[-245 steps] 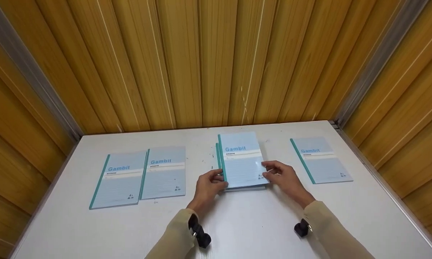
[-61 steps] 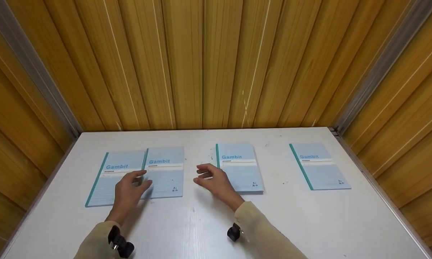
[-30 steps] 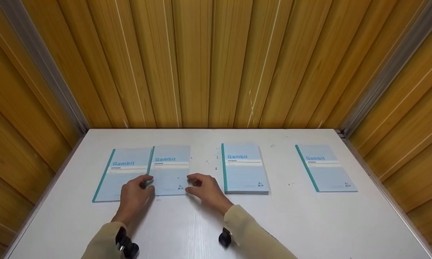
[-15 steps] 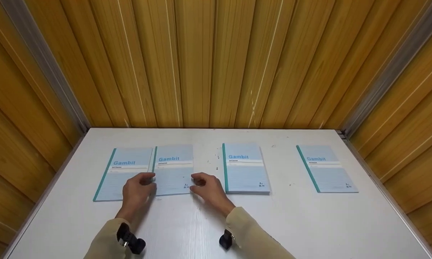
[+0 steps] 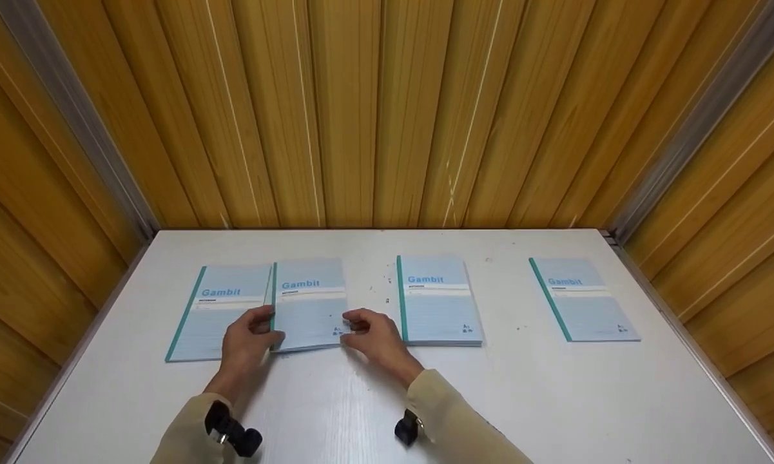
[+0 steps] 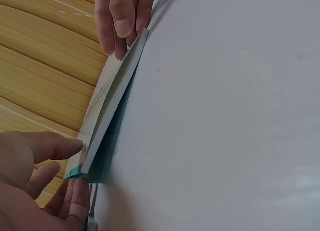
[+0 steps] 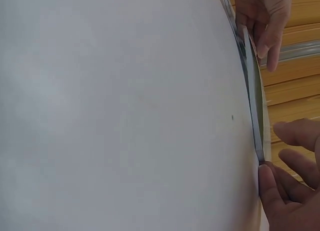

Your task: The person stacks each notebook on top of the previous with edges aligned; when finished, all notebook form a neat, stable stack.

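Notebook [image 5: 309, 309] 2nd from left on the bench [image 5: 490, 399], between the 2 hands and stretching forward from the fingers; long axis runs away from the person, towards the ribbed wall [image 5: 361, 116]. Left hand [image 5: 248, 338] pinches it at the near spine corner, thumb over the cover; right hand [image 5: 377, 338] pinches the near right corner. Both touch, neither nearer. Left wrist view: near edge tilted, a wedge-shaped gap below, wider at the spine end; bluish layer in the gap, cannot tell if another book or shadow.

Cover pale blue, slightly glossy, cream band, green spine strip; flat rectangle, page edges pale. Similar books: leftmost notebook [image 5: 212, 322] just beside, thicker pile [image 5: 438, 316] right, lone notebook [image 5: 586, 303] well apart. Bench white, smooth, specked; wall yellow-brown, wood-patterned
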Tool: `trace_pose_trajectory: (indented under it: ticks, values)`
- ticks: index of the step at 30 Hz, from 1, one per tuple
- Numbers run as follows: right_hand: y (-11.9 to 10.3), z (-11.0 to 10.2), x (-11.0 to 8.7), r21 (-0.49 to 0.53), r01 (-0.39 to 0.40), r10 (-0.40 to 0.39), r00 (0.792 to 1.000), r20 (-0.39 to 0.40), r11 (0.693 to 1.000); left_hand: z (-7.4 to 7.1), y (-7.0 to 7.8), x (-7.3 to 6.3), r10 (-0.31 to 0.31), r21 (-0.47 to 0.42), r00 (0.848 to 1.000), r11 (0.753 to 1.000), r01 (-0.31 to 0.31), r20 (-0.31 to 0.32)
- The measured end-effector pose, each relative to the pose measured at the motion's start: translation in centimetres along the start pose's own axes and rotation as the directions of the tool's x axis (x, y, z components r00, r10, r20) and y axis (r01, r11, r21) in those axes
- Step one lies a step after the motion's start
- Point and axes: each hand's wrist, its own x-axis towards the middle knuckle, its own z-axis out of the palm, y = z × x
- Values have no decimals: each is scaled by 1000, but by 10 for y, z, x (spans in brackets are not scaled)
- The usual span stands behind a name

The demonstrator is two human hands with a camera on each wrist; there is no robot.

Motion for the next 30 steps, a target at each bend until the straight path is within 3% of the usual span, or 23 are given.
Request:
trace_pose_trajectory:
  ticks: [4,8,16,23,26,30]
  values:
    - [-1,0,0,4,5,-5,1000,10,1000,0,-4,0,29,2,1000,1000,-29,-6]
    - [0,-1,0,-5,3,-3,1000,-1,1000,0,-8,-1,4,-12,1000,1000,-4,1]
    - [3,-4,4,-10,20,-20,1000,-15,1000,-3,-13,-1,4,-170,996,985,10,85]
    - [4,-3,3,-2,4,-4,1000,-16,1000,-2,-14,0,-9,-320,995,947,39,96]
    - [4,-2,3,4,-5,5,1000,-18,1000,-1,-12,0,-6,-330,996,943,36,91]
    - [1,-1,4,-9,-22,21,1000,-22,1000,1,-12,-1,-3,-280,998,960,23,69]
